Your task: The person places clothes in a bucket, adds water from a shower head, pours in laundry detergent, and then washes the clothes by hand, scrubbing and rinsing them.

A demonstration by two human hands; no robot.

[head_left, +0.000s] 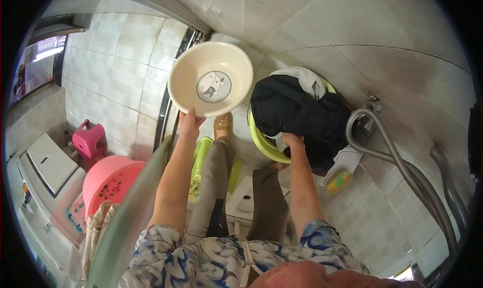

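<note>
1. Cream basin (183, 76) is sitting just beyond the L fingers, open side facing up; a round grey cow-face pic (214, 86) is showing on its bottom.
2. L hand (190, 124) is pinching the basin's near rim, fingers closing on the edge; other hand isn't touching it.
3. R hand (293, 141) is reaching into a laundry heap; its fingertips are hiding in cloth, so can't tell if they're pinching or spread.
4. Dark clothes (297, 102) are piling up beyond & to the right of the R fingers, spilling over the side. A pale-grey cloth (308, 81) is lying at the heap's far edge, well beyond those fingers.
5. Lime-green tub (257, 137) is holding the heap, its rim curving just L of the R fingers.
6. B/w the hands, a brown shoe (223, 127) is showing just R of the L fingers; a long lime-green obj. (201, 159) is lying nearer the body than those fingers, kind unclear.
7. Grey hose (402, 162) is looping well R of the R fingers; a yellow-green oval item (339, 182) is resting b/w them, nearer the body.
8. Well L of the L fingers, a pink stool (89, 138), a pink tub (93, 180) & a white lidded appliance (50, 159) are standing close tog.
</note>
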